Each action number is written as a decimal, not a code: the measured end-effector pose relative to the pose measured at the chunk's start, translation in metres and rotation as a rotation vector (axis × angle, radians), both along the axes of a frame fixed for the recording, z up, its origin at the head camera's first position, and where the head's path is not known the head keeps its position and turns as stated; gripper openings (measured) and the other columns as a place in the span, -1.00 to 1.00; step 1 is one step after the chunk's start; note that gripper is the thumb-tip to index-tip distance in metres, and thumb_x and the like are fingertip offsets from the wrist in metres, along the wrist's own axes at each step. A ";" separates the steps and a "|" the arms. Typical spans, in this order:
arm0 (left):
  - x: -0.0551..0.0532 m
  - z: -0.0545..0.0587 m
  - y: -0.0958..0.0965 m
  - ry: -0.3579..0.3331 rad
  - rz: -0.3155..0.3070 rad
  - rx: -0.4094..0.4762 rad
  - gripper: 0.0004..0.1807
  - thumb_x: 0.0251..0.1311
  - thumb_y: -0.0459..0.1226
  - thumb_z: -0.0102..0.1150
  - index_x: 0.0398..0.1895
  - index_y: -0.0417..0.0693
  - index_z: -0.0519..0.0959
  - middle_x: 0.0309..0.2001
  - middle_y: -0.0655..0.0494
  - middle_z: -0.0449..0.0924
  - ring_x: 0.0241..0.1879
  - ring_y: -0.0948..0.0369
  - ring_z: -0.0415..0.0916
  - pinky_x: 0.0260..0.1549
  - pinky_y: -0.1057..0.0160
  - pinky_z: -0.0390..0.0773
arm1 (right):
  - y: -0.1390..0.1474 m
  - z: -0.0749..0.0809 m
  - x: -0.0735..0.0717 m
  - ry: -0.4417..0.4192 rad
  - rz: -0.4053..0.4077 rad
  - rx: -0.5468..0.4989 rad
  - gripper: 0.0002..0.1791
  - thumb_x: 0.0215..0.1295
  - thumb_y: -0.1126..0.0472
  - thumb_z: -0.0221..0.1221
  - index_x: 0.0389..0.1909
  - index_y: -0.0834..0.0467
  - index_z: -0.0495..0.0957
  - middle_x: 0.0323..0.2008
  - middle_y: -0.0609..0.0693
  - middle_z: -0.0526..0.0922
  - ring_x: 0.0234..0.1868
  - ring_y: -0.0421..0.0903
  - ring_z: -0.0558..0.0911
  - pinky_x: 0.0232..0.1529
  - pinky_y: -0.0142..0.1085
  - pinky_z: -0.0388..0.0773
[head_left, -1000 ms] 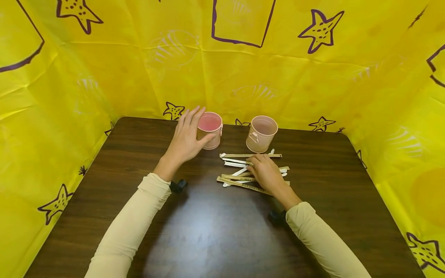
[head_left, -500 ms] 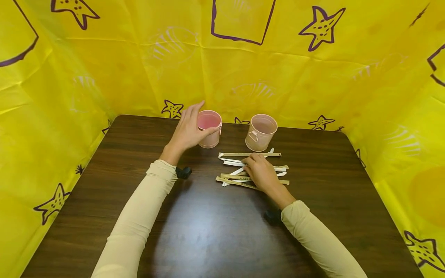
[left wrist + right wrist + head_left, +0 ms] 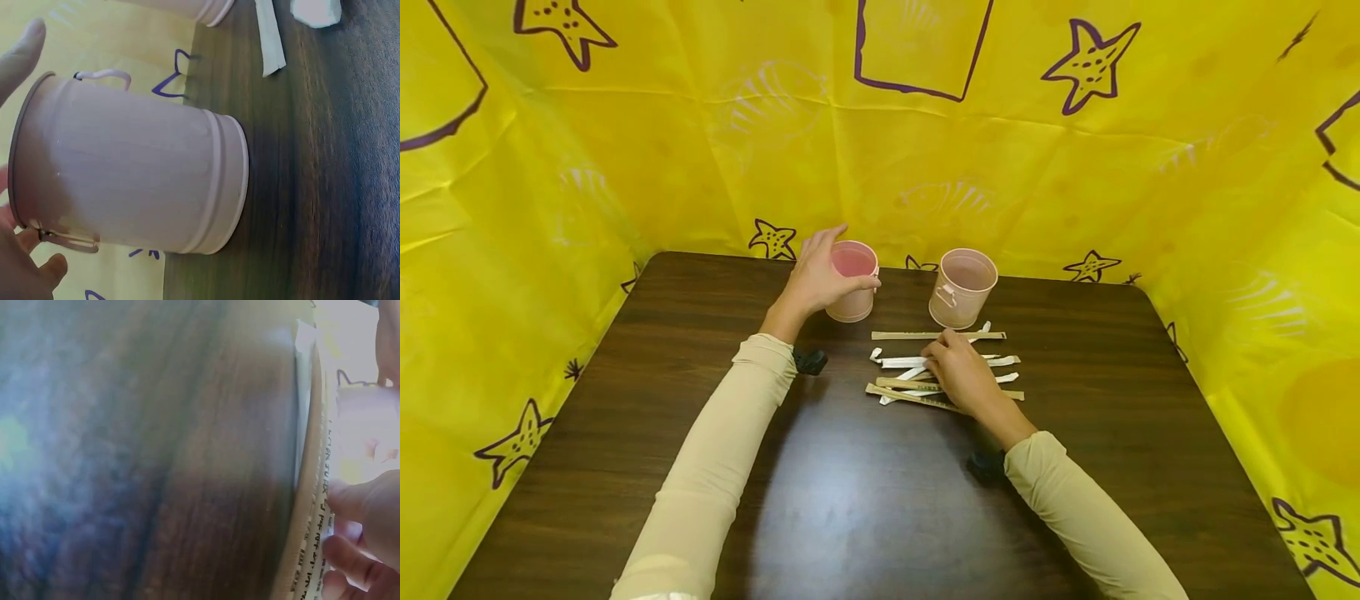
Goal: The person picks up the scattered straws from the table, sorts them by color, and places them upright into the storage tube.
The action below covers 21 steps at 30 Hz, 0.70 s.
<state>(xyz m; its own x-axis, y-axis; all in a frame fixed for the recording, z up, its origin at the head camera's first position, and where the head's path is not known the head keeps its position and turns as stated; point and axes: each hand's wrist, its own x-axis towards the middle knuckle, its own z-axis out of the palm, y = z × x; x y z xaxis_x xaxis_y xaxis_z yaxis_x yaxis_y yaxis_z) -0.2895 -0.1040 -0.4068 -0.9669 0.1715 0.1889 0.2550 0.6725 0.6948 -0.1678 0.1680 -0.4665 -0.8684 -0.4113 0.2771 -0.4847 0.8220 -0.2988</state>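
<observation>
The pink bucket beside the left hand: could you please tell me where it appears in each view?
Head: the pink bucket stands just left of centre, by the left hand.
Left wrist: the pink bucket appears sideways, filling much of the left half.
Right wrist: I cannot pick it out in the glare at right.
Shared landmark: wrapped straws.

On the worktop (image 3: 865,517), the left bucket (image 3: 850,310) stands apart from the right bucket (image 3: 970,298). Sticks (image 3: 913,385) lie crossed before them, partly under the right hand (image 3: 964,372); the left hand (image 3: 822,279) flanks the left bucket.
</observation>
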 end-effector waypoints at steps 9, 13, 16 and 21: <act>-0.002 -0.003 0.001 -0.036 0.014 -0.018 0.32 -0.31 0.32 0.59 0.60 0.20 0.16 0.51 -0.04 0.23 0.46 -0.07 0.20 0.36 -0.21 0.35 | -0.001 0.002 0.000 -0.021 0.020 -0.007 -0.88 0.30 0.26 0.35 -0.27 0.14 0.58 -0.21 0.06 0.64 -0.04 0.08 0.62 0.05 -0.03 0.57; -0.002 -0.006 0.003 -0.066 -0.014 0.060 0.31 -0.29 0.22 0.65 0.59 0.13 0.17 0.46 -0.07 0.26 0.36 -0.08 0.32 0.32 -0.19 0.42 | 0.002 0.007 0.002 -0.042 0.026 -0.017 -0.88 0.30 0.27 0.35 -0.25 0.14 0.58 -0.22 0.05 0.65 -0.06 0.07 0.62 0.04 -0.04 0.56; -0.003 -0.007 0.006 -0.075 -0.023 0.109 0.27 -0.26 0.15 0.67 0.58 0.07 0.20 0.42 -0.06 0.28 0.30 -0.07 0.38 0.30 -0.14 0.45 | 0.003 0.015 0.003 -0.029 0.042 -0.043 -0.87 0.30 0.28 0.34 -0.22 0.14 0.58 -0.23 0.05 0.65 -0.10 0.06 0.62 0.01 -0.05 0.56; -0.005 -0.008 0.008 -0.067 -0.008 0.133 0.14 -0.16 0.05 0.63 0.54 0.04 0.25 0.39 -0.01 0.29 0.25 -0.04 0.41 0.25 -0.12 0.48 | 0.004 0.032 0.003 0.034 0.067 -0.115 -0.88 0.34 0.29 0.31 -0.15 0.16 0.61 -0.20 0.05 0.63 -0.14 0.04 0.59 -0.04 -0.08 0.56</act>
